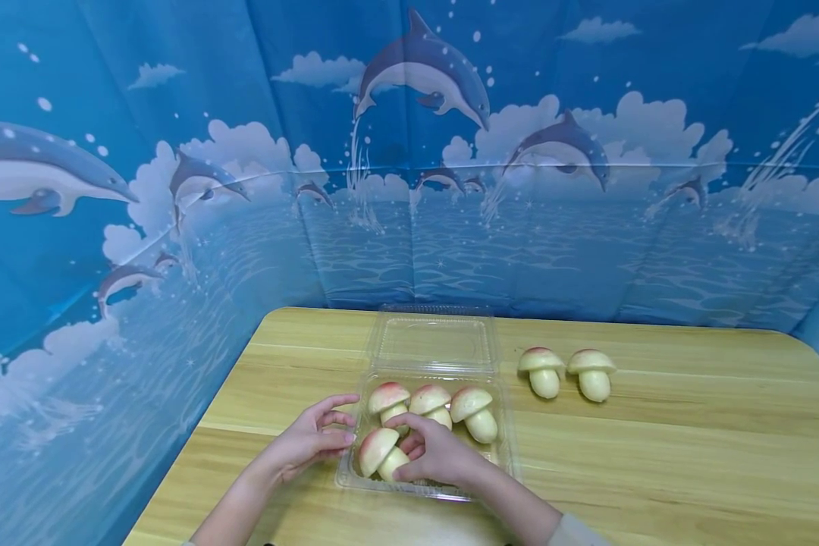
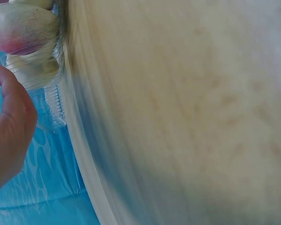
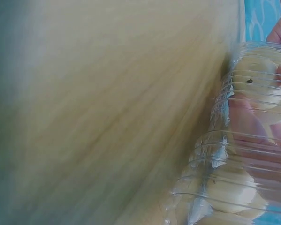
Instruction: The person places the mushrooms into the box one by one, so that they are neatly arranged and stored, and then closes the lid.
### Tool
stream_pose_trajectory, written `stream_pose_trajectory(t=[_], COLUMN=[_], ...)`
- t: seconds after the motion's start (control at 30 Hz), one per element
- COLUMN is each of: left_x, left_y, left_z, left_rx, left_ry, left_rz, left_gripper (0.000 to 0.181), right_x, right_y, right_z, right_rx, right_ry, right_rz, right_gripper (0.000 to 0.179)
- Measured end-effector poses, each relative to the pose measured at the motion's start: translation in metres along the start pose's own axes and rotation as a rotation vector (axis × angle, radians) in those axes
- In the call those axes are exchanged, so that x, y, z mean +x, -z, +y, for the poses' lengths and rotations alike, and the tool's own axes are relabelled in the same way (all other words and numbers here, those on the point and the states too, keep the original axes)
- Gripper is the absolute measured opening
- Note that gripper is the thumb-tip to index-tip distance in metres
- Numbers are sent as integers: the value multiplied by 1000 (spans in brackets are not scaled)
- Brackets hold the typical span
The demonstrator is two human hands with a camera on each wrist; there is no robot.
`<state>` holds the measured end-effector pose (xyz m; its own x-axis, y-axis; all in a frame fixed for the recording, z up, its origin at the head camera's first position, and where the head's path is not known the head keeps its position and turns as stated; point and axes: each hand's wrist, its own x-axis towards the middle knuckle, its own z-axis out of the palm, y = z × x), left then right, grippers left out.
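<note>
A clear plastic clamshell box (image 1: 503, 447) lies with its lid folded back. In its back row sit three mushrooms, with pink-tinged cream caps and pale stems: a left one (image 1: 387, 398), a middle one (image 1: 430, 400) and a right one (image 1: 474, 413). At the front left of the box is another mushroom (image 1: 377, 449), tilted, its cap toward the left. My right hand (image 1: 444, 455) reaches into the box and grips this mushroom by its stem, thumb in front. Fingers loosely spread, my left hand (image 1: 314, 436) is at the box's left rim.
On the wooden table (image 1: 669, 455), right of the box, stand two more mushrooms, a left one (image 1: 542, 371) and a right one (image 1: 592, 374). The box's transparent lid (image 1: 433, 341) lies toward the back edge. A blue dolphin-print curtain (image 1: 450, 243) hangs behind and at the left.
</note>
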<state>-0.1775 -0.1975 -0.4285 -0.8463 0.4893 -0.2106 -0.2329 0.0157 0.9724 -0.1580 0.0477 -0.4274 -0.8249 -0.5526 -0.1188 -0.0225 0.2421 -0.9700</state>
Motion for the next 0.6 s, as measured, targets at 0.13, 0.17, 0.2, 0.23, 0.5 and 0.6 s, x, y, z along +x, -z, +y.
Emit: stream_pose_trajectory(t=[0.13, 0.17, 0.2, 0.23, 0.5, 0.6], left_x=[0, 0, 0, 0, 0, 0], left_y=[0, 0, 0, 0, 0, 0], left_z=[0, 0, 0, 0, 1, 1], left_rx=[1, 0, 1, 1, 1, 3], left_ry=[0, 0, -1, -1, 0, 0], left_rz=[-2, -3, -4, -4, -3, -1], left_gripper=[70, 69, 69, 69, 70, 69], right_x=[1, 1, 1, 1, 1, 1], right_y=[0, 0, 0, -1, -1, -1], right_z=[0, 0, 1, 1, 1, 1], right_rx=[1, 3, 5, 6, -6, -16], right_ry=[1, 2, 3, 2, -2, 0], right_rz=[1, 0, 0, 1, 7, 10], right_gripper=[63, 63, 63, 63, 63, 63])
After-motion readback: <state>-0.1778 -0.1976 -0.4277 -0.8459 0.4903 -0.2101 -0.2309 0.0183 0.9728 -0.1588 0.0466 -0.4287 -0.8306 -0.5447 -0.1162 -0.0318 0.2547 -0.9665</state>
